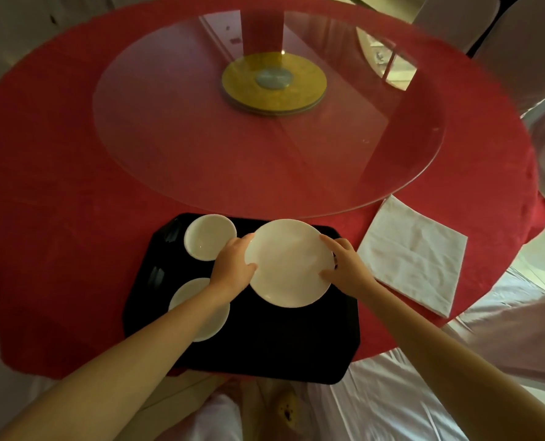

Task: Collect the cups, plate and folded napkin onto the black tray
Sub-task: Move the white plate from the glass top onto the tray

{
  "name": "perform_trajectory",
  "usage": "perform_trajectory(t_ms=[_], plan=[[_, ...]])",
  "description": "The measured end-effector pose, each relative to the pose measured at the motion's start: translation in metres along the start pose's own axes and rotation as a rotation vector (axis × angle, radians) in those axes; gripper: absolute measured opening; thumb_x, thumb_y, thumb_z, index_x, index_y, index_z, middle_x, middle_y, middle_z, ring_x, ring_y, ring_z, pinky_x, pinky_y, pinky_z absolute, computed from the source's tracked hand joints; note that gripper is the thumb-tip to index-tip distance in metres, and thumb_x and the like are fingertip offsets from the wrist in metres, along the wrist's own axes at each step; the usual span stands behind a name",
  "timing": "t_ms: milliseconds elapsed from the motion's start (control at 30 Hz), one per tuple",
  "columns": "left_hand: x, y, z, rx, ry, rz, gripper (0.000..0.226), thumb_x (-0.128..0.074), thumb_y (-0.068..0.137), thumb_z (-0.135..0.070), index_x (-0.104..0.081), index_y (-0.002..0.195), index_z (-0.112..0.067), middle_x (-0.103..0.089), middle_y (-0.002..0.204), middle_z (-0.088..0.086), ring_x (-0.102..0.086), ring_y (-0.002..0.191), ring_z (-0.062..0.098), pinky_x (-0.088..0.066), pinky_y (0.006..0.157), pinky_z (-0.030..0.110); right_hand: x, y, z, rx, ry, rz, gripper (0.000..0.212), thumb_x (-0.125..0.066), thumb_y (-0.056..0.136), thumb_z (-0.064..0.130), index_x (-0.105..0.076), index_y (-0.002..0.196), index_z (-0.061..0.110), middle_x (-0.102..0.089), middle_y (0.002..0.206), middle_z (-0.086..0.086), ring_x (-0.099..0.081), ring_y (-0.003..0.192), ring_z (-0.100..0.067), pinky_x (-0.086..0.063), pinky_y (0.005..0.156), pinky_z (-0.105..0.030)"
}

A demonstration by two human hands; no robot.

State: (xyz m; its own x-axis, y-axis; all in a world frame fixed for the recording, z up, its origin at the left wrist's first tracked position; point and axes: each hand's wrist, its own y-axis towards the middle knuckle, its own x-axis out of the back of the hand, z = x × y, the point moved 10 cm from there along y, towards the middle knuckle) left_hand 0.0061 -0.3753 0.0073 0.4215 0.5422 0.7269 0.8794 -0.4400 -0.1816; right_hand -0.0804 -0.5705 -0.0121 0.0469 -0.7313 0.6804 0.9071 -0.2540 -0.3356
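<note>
The fingers (247, 238) of the left hand (233, 265) and of the right hand (349, 265) were clamped on opposite edges of the white plate (288, 262), over the far right part of the black tray (264, 338). Two white cups (209, 237) sat on the tray's left side, the nearer one partly hidden under the left forearm. The folded napkin (412, 253) lay on the red-clothed bench (57, 218), just right of the tray. No writing was legible.
</note>
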Motion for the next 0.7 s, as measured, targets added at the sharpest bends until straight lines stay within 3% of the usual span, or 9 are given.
perform_trajectory(t_ms=[300, 500, 700], plan=[[-0.034, -0.001, 0.015, 0.068, 0.091, 0.144, 0.059, -0.051, 0.080, 0.002, -0.036, 0.135, -0.017, -0.045, 0.122, 0.011, -0.053, 0.107, 0.030, -0.043, 0.086, 0.034, -0.015, -0.004, -0.020, -0.057, 0.001, 0.028, 0.076, -0.061, 0.080, 0.002, -0.025, 0.145, 0.019, -0.031, 0.140, -0.008, -0.040, 0.123, -0.025, -0.040, 0.090, -0.024], [-0.043, 0.006, 0.019, 0.097, 0.138, 0.197, 0.057, -0.048, 0.078, 0.005, -0.037, 0.130, -0.016, -0.043, 0.120, 0.013, -0.054, 0.097, 0.030, -0.047, 0.080, 0.035, -0.021, 0.001, -0.019, -0.081, -0.075, 0.036, 0.077, -0.062, 0.080, 0.005, -0.022, 0.145, 0.017, -0.030, 0.141, -0.011, -0.039, 0.125, -0.028, -0.040, 0.099, -0.035], [-0.046, 0.013, 0.022, 0.104, 0.184, 0.217, 0.059, -0.049, 0.079, 0.003, -0.034, 0.133, -0.014, -0.042, 0.121, 0.015, -0.054, 0.100, 0.032, -0.047, 0.081, 0.037, -0.027, 0.003, -0.020, -0.116, -0.086, 0.042, 0.077, -0.062, 0.081, 0.007, -0.019, 0.145, 0.015, -0.027, 0.145, -0.012, -0.039, 0.127, -0.030, -0.039, 0.101, -0.037]])
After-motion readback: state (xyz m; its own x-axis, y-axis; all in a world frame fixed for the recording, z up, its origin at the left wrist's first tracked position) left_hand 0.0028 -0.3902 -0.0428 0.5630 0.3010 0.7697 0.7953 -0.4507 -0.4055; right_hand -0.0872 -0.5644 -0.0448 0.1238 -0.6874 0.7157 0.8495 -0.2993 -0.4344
